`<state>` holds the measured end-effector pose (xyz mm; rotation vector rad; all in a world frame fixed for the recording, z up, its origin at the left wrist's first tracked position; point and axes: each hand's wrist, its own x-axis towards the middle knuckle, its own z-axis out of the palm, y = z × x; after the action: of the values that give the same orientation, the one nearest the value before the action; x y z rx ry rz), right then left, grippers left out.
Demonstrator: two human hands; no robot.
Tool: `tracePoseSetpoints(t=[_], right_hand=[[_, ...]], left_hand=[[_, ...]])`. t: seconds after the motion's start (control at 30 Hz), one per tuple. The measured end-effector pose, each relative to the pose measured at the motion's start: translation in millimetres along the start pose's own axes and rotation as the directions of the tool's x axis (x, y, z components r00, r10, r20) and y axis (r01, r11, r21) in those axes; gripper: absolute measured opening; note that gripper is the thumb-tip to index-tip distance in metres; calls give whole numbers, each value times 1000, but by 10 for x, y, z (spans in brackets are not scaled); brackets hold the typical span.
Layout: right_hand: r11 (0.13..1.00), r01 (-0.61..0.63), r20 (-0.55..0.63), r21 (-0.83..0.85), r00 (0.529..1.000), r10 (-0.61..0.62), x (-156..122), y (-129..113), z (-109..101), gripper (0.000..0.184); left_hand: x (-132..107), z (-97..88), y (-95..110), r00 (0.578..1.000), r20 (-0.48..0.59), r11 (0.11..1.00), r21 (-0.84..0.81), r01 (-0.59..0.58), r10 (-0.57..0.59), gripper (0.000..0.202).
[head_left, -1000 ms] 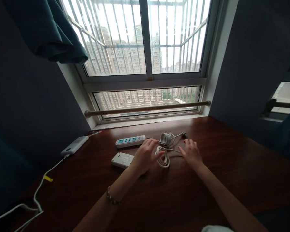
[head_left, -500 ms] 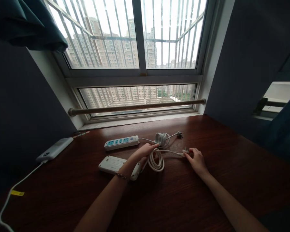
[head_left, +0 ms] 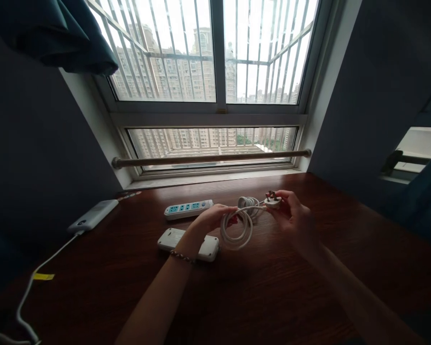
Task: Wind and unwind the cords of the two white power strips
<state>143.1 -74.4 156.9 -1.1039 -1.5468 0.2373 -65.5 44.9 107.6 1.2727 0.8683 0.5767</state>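
Now lifting plug, clamped in right hand, right of overturned strip. Pinching raised coil in left hand, controlling both.

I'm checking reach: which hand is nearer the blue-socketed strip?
Left. The left hand is close by the strip's right end; the right hand is farther off rightward, holding a plug.

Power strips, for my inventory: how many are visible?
2: a face-up power strip nearer the window; a face-down power strip partly hidden by the left arm. No others show.
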Motion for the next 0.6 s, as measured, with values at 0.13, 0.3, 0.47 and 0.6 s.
tracePoseSetpoints(t=[0.13,0.3,0.47,0.6], right_hand=[[999,53,54,-5,997,-53,-113,-180,107,29],[998,59,176,32,982,-64,-184,-115,286,31],[977,207,263,-52,947,-186,-256,40,444,35],[957,219,178,-189,966,-186,-288,100,502,29]], left_hand=[[-152,-1,144,996,86,1000,18,13,-14,37],[-287,67,286,996,86,991,130,-20,9,31],[-326,149,314,996,-12,955,285,-83,90,29],[-351,173,331,987,-41,907,401,-124,153,32]])
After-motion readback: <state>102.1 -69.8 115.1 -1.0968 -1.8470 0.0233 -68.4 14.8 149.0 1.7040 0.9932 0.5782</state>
